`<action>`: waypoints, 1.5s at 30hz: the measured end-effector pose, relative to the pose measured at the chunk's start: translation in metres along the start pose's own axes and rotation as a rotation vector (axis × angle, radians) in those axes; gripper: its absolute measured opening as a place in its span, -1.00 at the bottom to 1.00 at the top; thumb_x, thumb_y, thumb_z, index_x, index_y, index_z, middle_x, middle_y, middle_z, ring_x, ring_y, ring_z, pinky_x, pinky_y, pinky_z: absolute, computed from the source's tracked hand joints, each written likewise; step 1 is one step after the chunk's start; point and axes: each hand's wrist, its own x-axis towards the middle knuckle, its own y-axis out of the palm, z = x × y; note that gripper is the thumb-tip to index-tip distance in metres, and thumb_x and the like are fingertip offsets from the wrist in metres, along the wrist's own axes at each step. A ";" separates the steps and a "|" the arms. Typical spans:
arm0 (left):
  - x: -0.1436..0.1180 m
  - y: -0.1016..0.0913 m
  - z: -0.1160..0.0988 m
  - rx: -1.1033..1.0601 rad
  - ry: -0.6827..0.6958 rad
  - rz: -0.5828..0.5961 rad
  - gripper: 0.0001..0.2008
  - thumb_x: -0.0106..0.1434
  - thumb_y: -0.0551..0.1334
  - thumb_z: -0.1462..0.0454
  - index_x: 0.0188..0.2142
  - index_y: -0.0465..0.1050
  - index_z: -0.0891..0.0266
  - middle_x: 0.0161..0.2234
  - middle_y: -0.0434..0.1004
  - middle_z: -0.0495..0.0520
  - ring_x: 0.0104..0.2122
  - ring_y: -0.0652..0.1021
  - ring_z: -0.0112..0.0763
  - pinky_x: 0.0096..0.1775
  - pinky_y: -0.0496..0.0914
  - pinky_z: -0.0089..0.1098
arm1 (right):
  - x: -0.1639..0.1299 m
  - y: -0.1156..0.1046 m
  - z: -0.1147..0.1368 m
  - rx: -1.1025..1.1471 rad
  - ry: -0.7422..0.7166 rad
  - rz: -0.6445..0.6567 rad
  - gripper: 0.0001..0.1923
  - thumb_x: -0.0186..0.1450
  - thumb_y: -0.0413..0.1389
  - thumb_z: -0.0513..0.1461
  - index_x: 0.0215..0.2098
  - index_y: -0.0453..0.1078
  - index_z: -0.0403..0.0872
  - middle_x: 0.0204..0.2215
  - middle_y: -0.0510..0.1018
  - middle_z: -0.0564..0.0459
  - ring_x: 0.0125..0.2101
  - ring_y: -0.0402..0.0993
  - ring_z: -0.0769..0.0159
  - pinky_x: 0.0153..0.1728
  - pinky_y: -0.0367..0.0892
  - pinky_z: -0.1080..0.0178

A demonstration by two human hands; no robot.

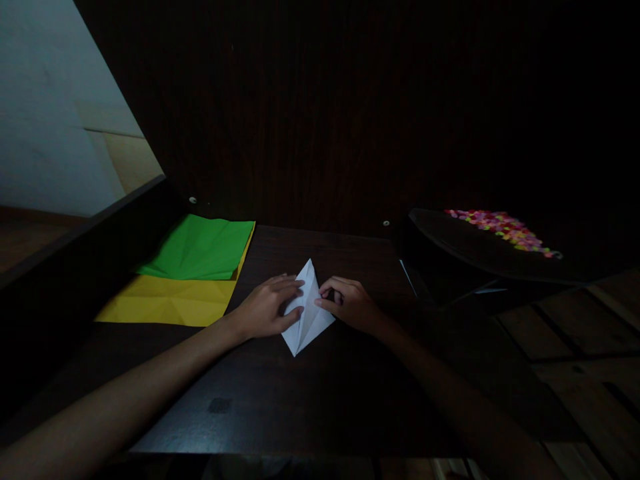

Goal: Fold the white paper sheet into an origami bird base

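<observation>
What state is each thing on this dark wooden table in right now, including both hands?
White folded paper: creased into a kite-like shape, lying flat on the dark wooden table.
Left hand: fingers pressed flat on the paper's left side.
Right hand: fingertips pinching its right edge.
Green paper sheet: creased, lying on the yellow sheet.
Yellow paper sheet: creased, flat, partly covered.
Multicoloured small pieces: piled on a dark surface, too dim to identify.

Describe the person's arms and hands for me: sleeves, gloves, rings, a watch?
Both arms are bare from the bottom edge of the frame to the wrists, with no sleeves in view. The left hand and right hand are ungloved. No watch, bracelet or ring shows on either, though the dim light could hide something small.
</observation>
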 end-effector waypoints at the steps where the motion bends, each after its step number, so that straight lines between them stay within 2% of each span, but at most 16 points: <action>1: 0.000 0.000 0.001 -0.012 0.002 0.014 -0.68 0.27 0.19 0.18 -0.04 0.47 0.29 0.11 0.46 0.24 0.13 0.44 -0.12 0.20 0.24 -0.03 | 0.000 0.000 0.000 0.000 -0.005 -0.001 -0.91 0.21 0.24 -0.25 -0.35 0.42 -0.07 -0.42 0.48 0.11 -0.51 0.31 0.43 -0.44 0.24 0.33; 8: -0.003 -0.004 0.004 -0.016 0.040 0.185 -0.35 0.17 0.28 0.17 0.22 0.27 0.32 0.29 0.16 0.26 0.30 0.14 -0.01 0.25 0.13 0.02 | 0.000 -0.002 -0.001 -0.015 -0.027 -0.007 -0.89 0.20 0.25 -0.27 -0.33 0.40 -0.07 -0.41 0.46 0.12 -0.48 0.33 0.41 -0.41 0.23 0.33; 16: -0.003 -0.012 0.006 0.007 0.140 0.314 -0.11 0.18 0.29 0.06 0.36 -0.07 0.34 0.35 -0.09 0.35 0.34 0.00 0.01 0.29 -0.05 0.06 | -0.002 0.001 -0.005 -0.074 -0.053 -0.005 -0.88 0.22 0.24 -0.24 -0.30 0.39 -0.06 -0.38 0.46 0.11 -0.46 0.34 0.39 -0.41 0.22 0.32; 20: -0.004 -0.015 0.008 -0.025 0.170 0.330 -0.09 0.18 0.29 0.06 0.37 -0.13 0.32 0.36 -0.17 0.35 0.34 -0.02 0.03 0.29 -0.09 0.07 | -0.002 0.005 -0.004 -0.119 -0.049 -0.009 -0.87 0.24 0.23 -0.21 -0.28 0.38 -0.05 -0.36 0.48 0.09 -0.46 0.35 0.38 -0.42 0.21 0.31; 30: -0.004 -0.014 0.010 -0.059 0.184 0.322 -0.03 0.14 0.34 0.08 0.38 -0.17 0.27 0.37 -0.18 0.31 0.34 -0.02 0.04 0.30 -0.09 0.06 | -0.004 0.010 -0.001 -0.141 -0.042 -0.049 -0.85 0.23 0.25 -0.21 -0.30 0.38 -0.06 -0.37 0.47 0.07 -0.42 0.38 0.33 -0.38 0.24 0.28; 35: -0.005 -0.015 0.013 -0.030 0.188 0.348 -0.12 0.23 0.27 0.14 0.38 -0.19 0.24 0.38 -0.24 0.26 0.35 -0.08 -0.02 0.30 -0.08 0.01 | -0.004 0.013 -0.001 -0.131 -0.036 -0.067 -0.86 0.22 0.25 -0.21 -0.31 0.38 -0.05 -0.37 0.46 0.08 -0.45 0.35 0.36 -0.43 0.21 0.30; 41: -0.004 -0.014 0.011 -0.038 0.131 0.335 -0.39 0.42 0.04 0.12 0.37 -0.10 0.23 0.37 -0.17 0.18 0.35 -0.07 -0.17 0.32 -0.09 -0.10 | -0.004 0.015 -0.002 -0.111 -0.045 -0.087 -0.85 0.21 0.26 -0.21 -0.33 0.38 -0.05 -0.38 0.45 0.08 -0.46 0.35 0.36 -0.44 0.21 0.30; 45: -0.004 -0.009 0.008 -0.028 0.128 0.297 -0.27 0.34 0.13 -0.01 0.36 -0.04 0.28 0.36 -0.13 0.26 0.34 -0.01 -0.08 0.31 -0.07 -0.05 | -0.003 0.016 -0.003 -0.100 -0.042 -0.100 -0.84 0.20 0.28 -0.21 -0.33 0.38 -0.04 -0.39 0.45 0.09 -0.47 0.34 0.36 -0.44 0.21 0.30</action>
